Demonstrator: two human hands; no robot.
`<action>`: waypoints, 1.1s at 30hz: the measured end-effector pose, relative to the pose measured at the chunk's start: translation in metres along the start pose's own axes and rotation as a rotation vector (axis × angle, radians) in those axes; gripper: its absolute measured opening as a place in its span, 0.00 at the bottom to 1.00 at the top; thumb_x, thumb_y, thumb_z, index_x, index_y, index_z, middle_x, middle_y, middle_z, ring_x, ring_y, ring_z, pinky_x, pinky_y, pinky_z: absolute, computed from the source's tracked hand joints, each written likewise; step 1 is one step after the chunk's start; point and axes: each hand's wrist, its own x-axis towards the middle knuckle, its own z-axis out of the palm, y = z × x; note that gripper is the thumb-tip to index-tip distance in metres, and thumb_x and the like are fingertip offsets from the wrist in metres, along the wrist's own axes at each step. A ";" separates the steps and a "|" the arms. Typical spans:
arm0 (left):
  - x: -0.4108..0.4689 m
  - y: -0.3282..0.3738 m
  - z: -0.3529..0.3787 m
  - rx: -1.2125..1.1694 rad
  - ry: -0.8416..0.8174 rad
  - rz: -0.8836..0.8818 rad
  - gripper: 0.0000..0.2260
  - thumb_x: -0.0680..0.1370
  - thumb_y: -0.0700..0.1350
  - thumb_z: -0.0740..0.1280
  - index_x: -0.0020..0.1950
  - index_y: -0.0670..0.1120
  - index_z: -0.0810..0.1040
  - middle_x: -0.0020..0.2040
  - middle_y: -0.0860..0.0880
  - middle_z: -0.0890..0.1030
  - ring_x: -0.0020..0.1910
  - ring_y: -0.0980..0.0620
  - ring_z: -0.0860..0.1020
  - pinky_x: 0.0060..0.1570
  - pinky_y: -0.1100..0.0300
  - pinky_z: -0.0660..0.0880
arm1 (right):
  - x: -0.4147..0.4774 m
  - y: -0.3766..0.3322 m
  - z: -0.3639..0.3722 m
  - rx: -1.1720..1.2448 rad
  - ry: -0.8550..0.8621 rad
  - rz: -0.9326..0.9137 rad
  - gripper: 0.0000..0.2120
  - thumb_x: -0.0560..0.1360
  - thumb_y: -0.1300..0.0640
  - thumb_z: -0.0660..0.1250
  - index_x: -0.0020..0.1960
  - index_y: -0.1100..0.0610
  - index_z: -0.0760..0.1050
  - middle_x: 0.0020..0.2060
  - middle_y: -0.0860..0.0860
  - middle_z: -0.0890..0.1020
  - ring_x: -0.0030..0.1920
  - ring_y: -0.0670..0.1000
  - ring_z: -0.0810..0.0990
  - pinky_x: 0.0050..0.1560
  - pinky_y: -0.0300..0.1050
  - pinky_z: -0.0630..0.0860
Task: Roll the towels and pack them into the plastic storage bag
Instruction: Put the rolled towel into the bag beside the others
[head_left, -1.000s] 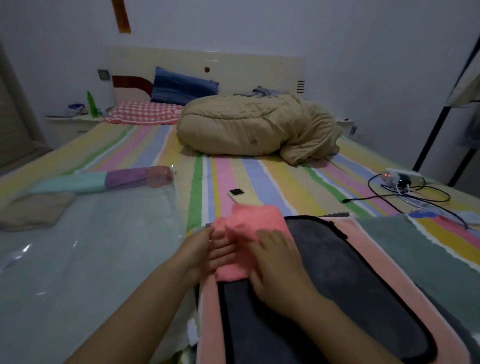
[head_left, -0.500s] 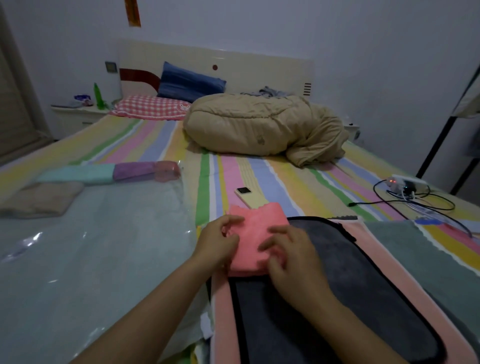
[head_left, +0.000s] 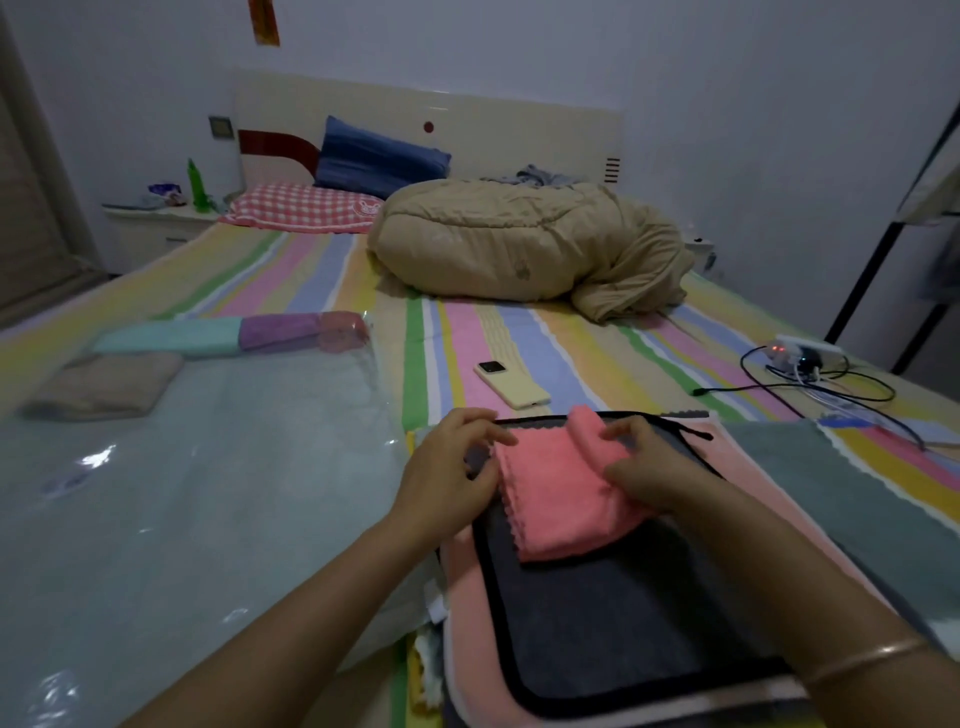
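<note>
Item: pink towel flat on grey towel, between both hands, long axis running away from the person, far end curled | right hand: pinching that curl | left hand: fingers bent at far-left edge, grip unclear | storage bag: lies left, nearer left hand

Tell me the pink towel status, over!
Left hand pinches edge of pink towel, right hand grips its raised fold. Towel folded, not rolled, on dark grey towel. Nothing blocks plastic storage bag.

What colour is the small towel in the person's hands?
The small towel is plain salmon pink; the head view, the only one, shows it clearly.
</note>
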 end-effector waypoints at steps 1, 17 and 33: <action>-0.006 0.006 -0.002 -0.024 0.026 0.053 0.12 0.71 0.40 0.64 0.49 0.54 0.82 0.57 0.56 0.76 0.52 0.60 0.77 0.44 0.65 0.75 | -0.003 0.005 -0.003 -0.095 0.020 -0.019 0.12 0.76 0.52 0.63 0.58 0.46 0.66 0.52 0.54 0.77 0.37 0.51 0.77 0.30 0.38 0.72; -0.094 -0.017 -0.073 0.079 0.087 -0.022 0.10 0.74 0.42 0.65 0.45 0.57 0.80 0.52 0.60 0.79 0.42 0.60 0.79 0.38 0.61 0.77 | -0.065 -0.010 0.085 -0.928 0.227 -0.248 0.33 0.75 0.37 0.61 0.70 0.60 0.65 0.75 0.58 0.55 0.69 0.61 0.62 0.62 0.63 0.67; -0.206 -0.086 -0.209 0.596 -0.110 -0.084 0.15 0.69 0.62 0.67 0.53 0.61 0.74 0.53 0.64 0.75 0.53 0.61 0.76 0.46 0.57 0.78 | -0.165 -0.078 0.140 0.270 0.092 -0.773 0.13 0.69 0.50 0.59 0.46 0.54 0.79 0.41 0.50 0.80 0.41 0.52 0.77 0.41 0.48 0.74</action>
